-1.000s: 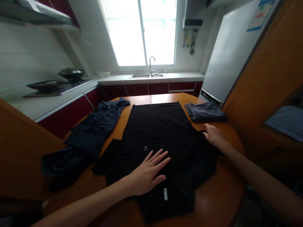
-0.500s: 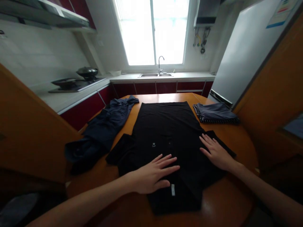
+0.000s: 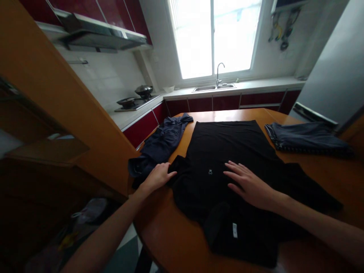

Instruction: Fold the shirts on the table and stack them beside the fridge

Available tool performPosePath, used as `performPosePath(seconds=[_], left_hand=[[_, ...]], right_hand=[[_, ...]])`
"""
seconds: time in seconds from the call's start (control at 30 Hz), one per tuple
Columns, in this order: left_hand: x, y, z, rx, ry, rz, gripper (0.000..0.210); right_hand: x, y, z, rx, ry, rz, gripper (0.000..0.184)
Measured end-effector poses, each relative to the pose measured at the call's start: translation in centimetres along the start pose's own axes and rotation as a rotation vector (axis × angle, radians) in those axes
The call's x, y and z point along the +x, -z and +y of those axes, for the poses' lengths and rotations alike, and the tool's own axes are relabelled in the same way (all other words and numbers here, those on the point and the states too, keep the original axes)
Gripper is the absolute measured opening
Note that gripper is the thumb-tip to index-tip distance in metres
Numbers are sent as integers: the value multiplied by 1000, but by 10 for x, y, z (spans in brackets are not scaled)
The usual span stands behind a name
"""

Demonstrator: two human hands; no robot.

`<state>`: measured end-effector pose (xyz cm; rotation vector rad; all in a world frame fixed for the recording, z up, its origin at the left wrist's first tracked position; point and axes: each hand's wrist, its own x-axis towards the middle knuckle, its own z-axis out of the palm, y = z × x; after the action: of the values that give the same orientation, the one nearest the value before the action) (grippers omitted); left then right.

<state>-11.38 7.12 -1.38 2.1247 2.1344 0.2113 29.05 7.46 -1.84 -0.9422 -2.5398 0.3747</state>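
Shirt point(image 3: 227, 144) spread on surface point(image 3: 162, 223), center to lower right of frame. Right hand point(image 3: 253, 187) on it, fingers spread, released. Left hand point(image 3: 157, 177) at the sleeve point(image 3: 180, 167), left of center; can't tell if its fingers grip it.

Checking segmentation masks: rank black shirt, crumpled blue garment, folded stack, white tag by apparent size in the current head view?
Largest to smallest:
1. Black shirt
2. Crumpled blue garment and folded stack: too alike to rank
3. White tag
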Motion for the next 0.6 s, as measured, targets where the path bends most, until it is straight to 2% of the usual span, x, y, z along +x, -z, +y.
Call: performPosePath(seconds=[0.1,0.17,0.23,0.3,0.4,0.47,0.53,0.6], left_hand=[[14,5,12,-78,25,-33,10],[26,15,12,-140,44,7,6],[36,26,5,-223,47,69,11],[42,34,-4,-259,16,83,20],[40,36,-4,-112,-24,-34,35],[33,32,11,63,-45,-45,41],[26,26,37,156,-109,62,40],[25,16,68,104,-246,152,40]], right_hand=[[17,-12,-25,79,123,-164,54],[20,-18,-36,136,177,-275,60],[19,-22,-41,187,210,-355,63],[17,-25,-42,218,229,-386,64],[15,-26,-41,220,227,-393,65],[15,-25,-43,221,231,-402,65],[16,-25,-45,232,239,-403,63],[19,-24,-45,231,219,-368,59]])
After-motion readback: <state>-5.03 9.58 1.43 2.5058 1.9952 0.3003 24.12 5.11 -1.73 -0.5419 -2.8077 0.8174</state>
